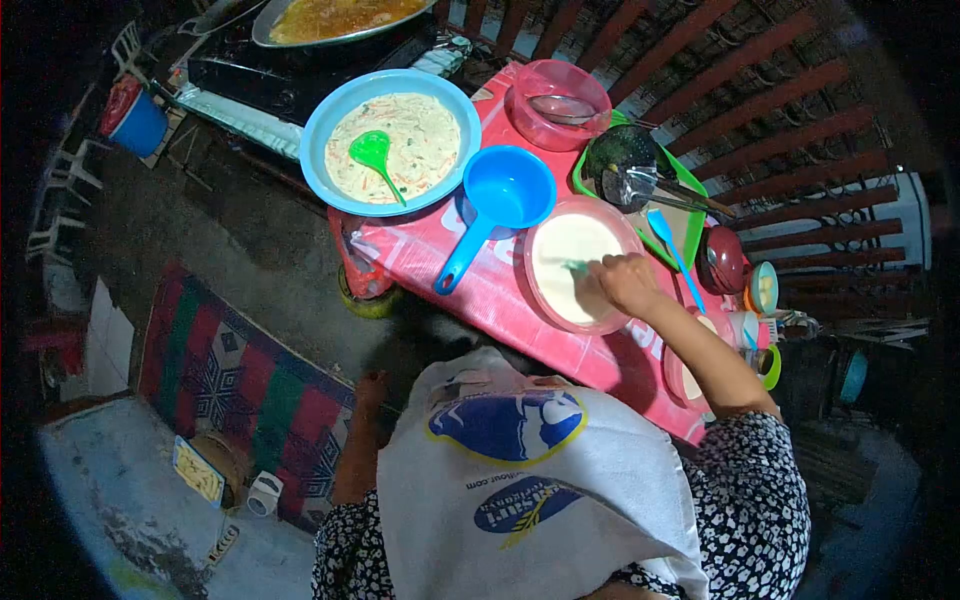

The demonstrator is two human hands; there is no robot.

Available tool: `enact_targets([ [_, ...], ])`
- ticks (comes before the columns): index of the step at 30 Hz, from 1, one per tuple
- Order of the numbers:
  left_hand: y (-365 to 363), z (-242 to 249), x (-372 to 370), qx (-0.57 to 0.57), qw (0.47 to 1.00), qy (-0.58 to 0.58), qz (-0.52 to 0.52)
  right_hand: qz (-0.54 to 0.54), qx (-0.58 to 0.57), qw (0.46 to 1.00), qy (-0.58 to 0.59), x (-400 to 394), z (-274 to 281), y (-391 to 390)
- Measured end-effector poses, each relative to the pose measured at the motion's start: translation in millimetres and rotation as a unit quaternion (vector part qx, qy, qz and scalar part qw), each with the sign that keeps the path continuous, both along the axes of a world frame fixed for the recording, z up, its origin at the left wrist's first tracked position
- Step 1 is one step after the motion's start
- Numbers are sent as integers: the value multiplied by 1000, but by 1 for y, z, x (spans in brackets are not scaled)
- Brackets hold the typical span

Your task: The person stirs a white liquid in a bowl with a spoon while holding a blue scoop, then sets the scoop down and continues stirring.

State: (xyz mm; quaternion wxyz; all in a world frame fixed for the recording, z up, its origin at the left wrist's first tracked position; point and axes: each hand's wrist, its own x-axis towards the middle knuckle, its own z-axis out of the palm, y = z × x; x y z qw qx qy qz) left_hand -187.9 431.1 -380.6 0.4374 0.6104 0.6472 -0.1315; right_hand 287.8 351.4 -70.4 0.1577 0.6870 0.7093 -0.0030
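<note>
My right hand (628, 283) is closed around a green utensil (578, 267), which dips into the pale batter (572, 245) in a pink bowl (533, 285). The utensil's lower end is hidden in the batter. My left hand (370, 388) hangs low at my side in shadow, away from the table, and its fingers are too dark to make out. Beside the pink bowl lies a blue dipper (508, 187) with a long handle. Behind it, a light blue basin (313, 150) holds a batter mix with shreds, and a green ladle (371, 152) rests in that.
A pan of oil (345, 18) sits on the stove at the far left. Along the back stand a pink basin (560, 80) and a green tray (690, 235) with dark strainers. A blue spatula (675, 258) and small containers are on the right. Wooden slats rise behind the table.
</note>
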Motion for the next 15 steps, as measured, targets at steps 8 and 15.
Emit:
enact_targets([
  [8,-5,-63,0,-47,996,77,11,88,-46,990,-100,27,29,48],
  [15,-29,-74,-14,50,998,-38,31,-119,-125,981,-92,63,-3,4],
])
